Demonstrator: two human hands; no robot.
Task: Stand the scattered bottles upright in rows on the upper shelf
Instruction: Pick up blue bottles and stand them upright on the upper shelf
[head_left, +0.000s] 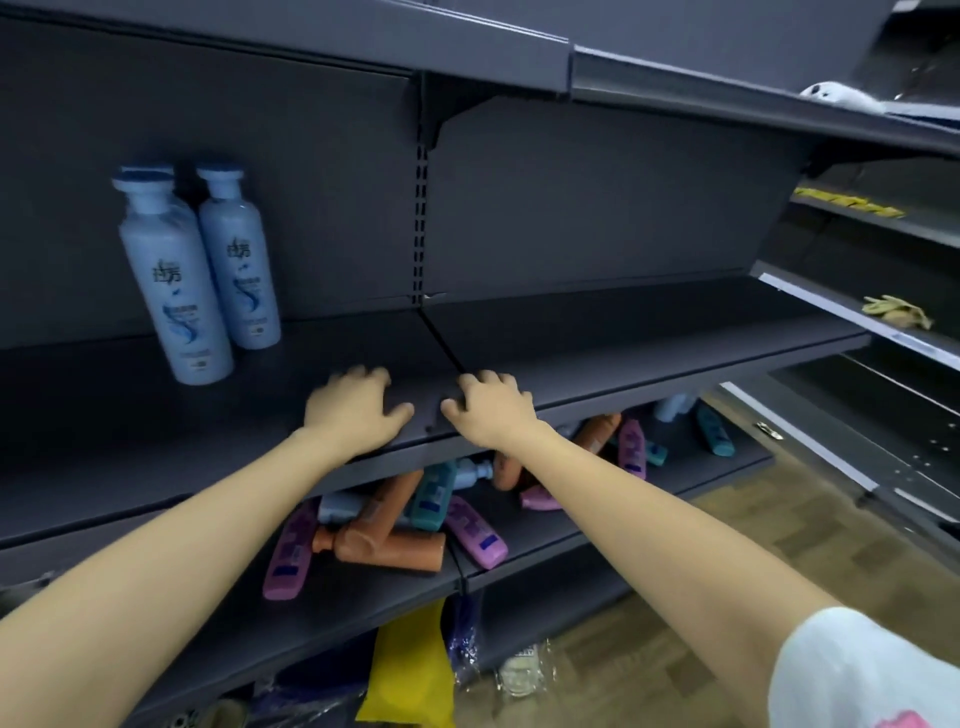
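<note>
white sleeve (857, 670) at the lower right edge, on the person's right arm; both bare forearms reach forward and up from the bottom of the view. below them, on the lowest level, lies a yellow bag (405, 670) beside crumpled clear wrapping.

next comes the lower shelf (691, 467), where the scattered bottles (389, 548) lie on their sides in a loose heap: orange, pink, teal and pale blue, some crossing over one another, a few more strewn apart toward the right.

above that, the left hand (356, 402) and right hand (491, 410) rest palm down on the front part of the upper shelf (623, 338), close together but not touching, one on each side of the seam between two shelf boards. fingers are loosely bent and neither hand holds anything.

farther back on the left of the upper shelf, two pale blue bottles (174, 280) stand upright, just beside each other, near the dark back panel.

judged from this, the row has only begun and most bottles wait below. the next move likely calls for a hand to drop under the shelf edge, grip one lying bottle round its body, lift it clear of the heap, and set it on its base beside the standing pair.
</note>
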